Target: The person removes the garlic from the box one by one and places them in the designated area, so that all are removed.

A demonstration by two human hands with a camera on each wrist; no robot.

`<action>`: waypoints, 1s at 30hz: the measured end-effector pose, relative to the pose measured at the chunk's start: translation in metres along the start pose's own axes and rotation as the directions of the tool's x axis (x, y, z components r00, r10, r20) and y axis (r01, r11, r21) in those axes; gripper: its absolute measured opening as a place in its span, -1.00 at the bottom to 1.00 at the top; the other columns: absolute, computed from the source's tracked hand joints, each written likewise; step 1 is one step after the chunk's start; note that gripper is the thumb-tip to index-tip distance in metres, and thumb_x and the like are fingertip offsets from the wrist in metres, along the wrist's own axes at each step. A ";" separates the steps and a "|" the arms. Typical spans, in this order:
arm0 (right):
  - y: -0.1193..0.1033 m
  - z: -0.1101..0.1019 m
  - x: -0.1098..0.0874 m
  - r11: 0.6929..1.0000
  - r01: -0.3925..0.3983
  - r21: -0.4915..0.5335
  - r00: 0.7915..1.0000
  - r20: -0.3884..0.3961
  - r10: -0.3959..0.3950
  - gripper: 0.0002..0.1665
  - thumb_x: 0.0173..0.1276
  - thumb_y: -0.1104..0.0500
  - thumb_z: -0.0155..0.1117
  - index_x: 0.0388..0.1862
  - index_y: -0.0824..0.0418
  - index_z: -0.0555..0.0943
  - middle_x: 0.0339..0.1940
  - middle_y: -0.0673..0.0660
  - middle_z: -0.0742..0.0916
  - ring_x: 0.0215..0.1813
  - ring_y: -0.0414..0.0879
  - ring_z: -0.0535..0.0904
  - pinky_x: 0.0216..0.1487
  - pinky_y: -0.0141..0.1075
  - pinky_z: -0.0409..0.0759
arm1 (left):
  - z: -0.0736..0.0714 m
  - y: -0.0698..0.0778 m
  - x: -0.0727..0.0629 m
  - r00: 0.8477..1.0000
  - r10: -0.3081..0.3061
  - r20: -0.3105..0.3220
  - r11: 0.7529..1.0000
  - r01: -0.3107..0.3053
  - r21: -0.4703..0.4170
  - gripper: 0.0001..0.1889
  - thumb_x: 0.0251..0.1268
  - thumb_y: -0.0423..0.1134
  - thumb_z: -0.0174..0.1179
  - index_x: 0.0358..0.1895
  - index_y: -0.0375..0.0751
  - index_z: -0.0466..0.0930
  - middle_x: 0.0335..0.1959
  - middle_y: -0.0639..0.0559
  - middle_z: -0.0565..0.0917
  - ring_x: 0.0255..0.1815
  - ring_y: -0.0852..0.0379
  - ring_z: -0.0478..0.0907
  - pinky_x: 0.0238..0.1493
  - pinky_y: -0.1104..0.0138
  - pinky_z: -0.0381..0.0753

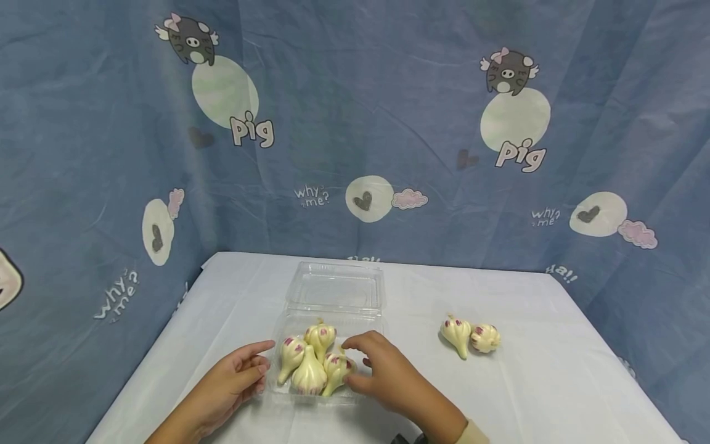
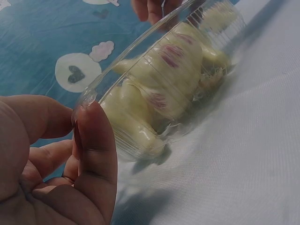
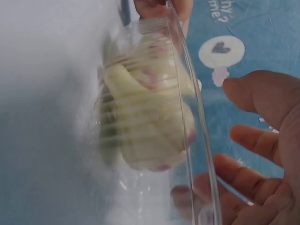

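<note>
An open clear plastic box (image 1: 335,285) lies on the table with its lid folded back and several garlic bulbs (image 1: 309,375) in it, pale with purple patches. At its left side my left hand (image 1: 230,379) has index finger and thumb at the rim; in the left wrist view the rim (image 2: 145,38) runs between these fingertips, pinched. My right hand (image 1: 383,373) is at the box's right side, fingers spread around the nearest garlic bulb (image 1: 337,369). In the right wrist view its fingers (image 3: 253,140) are apart outside the rim, with nothing between them.
Two more garlic bulbs (image 1: 456,335) lie together on the white tablecloth (image 1: 532,382) to the right of the box. A blue curtain (image 1: 344,92) with pig prints hangs behind and beside the table. Something small and black (image 1: 407,439) shows at the bottom edge.
</note>
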State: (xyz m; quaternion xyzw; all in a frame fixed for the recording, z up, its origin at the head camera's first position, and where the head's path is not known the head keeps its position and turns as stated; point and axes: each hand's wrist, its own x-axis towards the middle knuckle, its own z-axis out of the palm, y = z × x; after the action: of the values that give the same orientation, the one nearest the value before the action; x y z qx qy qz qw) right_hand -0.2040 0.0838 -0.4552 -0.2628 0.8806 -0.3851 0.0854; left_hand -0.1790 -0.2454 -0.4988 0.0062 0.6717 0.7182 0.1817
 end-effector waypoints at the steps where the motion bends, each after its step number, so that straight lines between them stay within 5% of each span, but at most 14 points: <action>1: -0.001 0.001 0.001 1.000 -0.007 -0.019 1.000 0.004 0.007 -0.38 0.34 0.07 0.52 0.36 0.06 0.56 0.27 0.06 0.60 0.34 0.04 0.58 0.22 -0.18 0.71 | 0.000 0.000 0.000 1.000 0.002 0.001 1.000 -0.002 -0.001 -0.28 0.60 -0.32 0.13 0.64 -0.45 0.00 -0.06 0.00 0.54 -0.25 0.22 0.53 -0.18 0.39 0.68; 4: -0.005 0.004 0.003 0.998 -0.042 -0.053 0.999 0.004 0.042 -0.31 0.32 0.01 0.54 0.39 0.04 0.53 0.29 0.10 0.59 0.21 0.03 0.62 0.15 -0.16 0.71 | 0.000 -0.002 0.001 1.000 0.005 0.006 1.000 -0.005 -0.005 -0.28 0.61 -0.33 0.12 0.64 -0.46 -0.02 -0.06 0.00 0.54 -0.24 0.22 0.53 -0.18 0.39 0.68; 11: -0.013 0.013 0.006 0.994 -0.098 -0.049 0.995 0.001 0.098 -0.29 0.27 -0.03 0.57 0.35 0.04 0.53 0.29 0.10 0.57 0.31 0.02 0.56 0.32 0.02 0.59 | -0.002 -0.004 0.000 1.000 -0.001 0.008 1.000 0.001 -0.013 -0.27 0.60 -0.33 0.13 0.64 -0.46 -0.02 -0.05 -0.01 0.52 -0.23 0.22 0.52 -0.17 0.39 0.69; 19: -0.017 0.018 0.009 0.989 -0.127 -0.077 0.992 0.012 0.128 -0.32 0.18 -0.02 0.64 0.24 0.03 0.56 0.18 0.11 0.56 0.04 -0.14 0.53 0.10 -0.09 0.62 | 0.000 -0.003 -0.001 1.000 0.004 0.002 1.000 -0.004 -0.019 -0.27 0.59 -0.33 0.15 0.64 -0.47 -0.01 -0.03 -0.02 0.53 -0.23 0.23 0.53 -0.17 0.40 0.69; 30: -0.016 0.019 0.015 0.988 -0.151 -0.026 0.988 0.020 0.151 -0.38 0.18 0.04 0.65 0.17 0.09 0.59 0.09 0.08 0.58 0.02 -0.14 0.53 0.10 -0.11 0.61 | 0.000 0.000 0.000 1.000 0.018 0.016 1.000 -0.018 -0.011 -0.28 0.61 -0.33 0.12 0.64 -0.47 -0.02 -0.06 0.01 0.53 -0.26 0.24 0.53 -0.18 0.40 0.69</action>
State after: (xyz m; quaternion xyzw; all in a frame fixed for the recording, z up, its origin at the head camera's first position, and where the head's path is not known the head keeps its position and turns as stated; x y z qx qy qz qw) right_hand -0.2035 0.0546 -0.4558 -0.2005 0.9015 -0.3640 0.1209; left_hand -0.1790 -0.2456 -0.4986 0.0170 0.6663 0.7233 0.1808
